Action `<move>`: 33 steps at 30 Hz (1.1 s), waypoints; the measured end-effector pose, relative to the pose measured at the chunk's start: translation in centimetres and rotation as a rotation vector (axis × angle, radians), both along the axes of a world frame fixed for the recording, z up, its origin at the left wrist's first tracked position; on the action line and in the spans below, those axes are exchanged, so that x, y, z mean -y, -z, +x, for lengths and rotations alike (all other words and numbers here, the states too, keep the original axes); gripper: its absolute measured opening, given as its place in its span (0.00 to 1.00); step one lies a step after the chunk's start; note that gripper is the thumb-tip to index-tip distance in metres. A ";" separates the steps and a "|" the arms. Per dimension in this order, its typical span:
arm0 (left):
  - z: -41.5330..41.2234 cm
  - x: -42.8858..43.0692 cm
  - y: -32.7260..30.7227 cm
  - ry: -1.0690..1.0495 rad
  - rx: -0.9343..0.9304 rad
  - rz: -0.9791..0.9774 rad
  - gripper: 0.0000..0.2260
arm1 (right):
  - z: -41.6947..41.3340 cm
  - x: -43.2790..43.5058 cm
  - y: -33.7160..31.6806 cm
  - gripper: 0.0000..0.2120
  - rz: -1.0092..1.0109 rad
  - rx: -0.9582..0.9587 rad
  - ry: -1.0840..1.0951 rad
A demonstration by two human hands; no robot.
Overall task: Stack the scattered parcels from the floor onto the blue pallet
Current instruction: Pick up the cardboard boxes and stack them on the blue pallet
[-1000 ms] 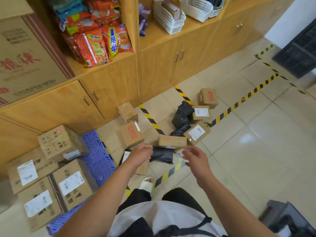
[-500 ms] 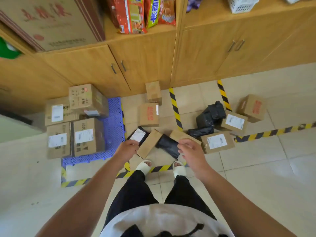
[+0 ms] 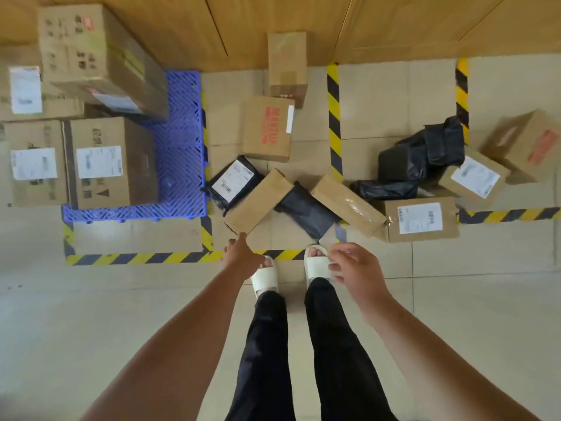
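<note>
Tiled floor [image 3: 455,299] runs up to wooden cabinets [image 3: 394,25], marked off with striped tape [image 3: 136,258]. Your pallet [image 3: 182,132] lies at the left by the cabinets, with cartons [image 3: 103,162] on it, one sitting on top of the others. Loose boxes [image 3: 267,129] and black bags [image 3: 306,211] lie scattered on the floor to its right. Your left hand [image 3: 243,256] reaches forward, fingers stretched and empty, one fingertip right at the near corner of a long box [image 3: 258,202]; contact can't be told. Your right hand [image 3: 355,268] hangs over your right slipper [image 3: 318,264], fingers loosely curled, holding nothing.
</note>
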State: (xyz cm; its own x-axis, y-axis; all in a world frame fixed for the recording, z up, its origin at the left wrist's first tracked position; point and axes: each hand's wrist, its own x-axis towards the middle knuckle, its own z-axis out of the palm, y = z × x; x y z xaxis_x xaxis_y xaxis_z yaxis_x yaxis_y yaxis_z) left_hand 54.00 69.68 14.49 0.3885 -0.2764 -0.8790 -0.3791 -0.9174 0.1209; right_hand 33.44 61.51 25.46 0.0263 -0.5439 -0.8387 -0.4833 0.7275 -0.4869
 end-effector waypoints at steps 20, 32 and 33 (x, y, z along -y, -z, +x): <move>1.4 6.1 20.7 0.216 0.405 -0.057 0.44 | 5.4 4.8 19.2 0.08 0.105 -0.070 -0.019; 1.5 -5.5 -7.6 0.256 0.340 -0.354 0.42 | 6.2 5.4 -4.3 0.03 0.139 -0.115 0.043; 1.6 -6.5 -10.0 0.276 0.341 -0.390 0.42 | 6.4 5.3 -6.4 0.03 0.147 -0.114 0.066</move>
State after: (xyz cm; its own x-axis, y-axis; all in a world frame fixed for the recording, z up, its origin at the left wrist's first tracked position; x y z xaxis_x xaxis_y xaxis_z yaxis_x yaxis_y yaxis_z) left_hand 55.64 76.16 24.52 0.4993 -0.6855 -0.5299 -0.6746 -0.6914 0.2587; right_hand 39.80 56.21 31.90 -0.1049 -0.4124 -0.9049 -0.4778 0.8189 -0.3179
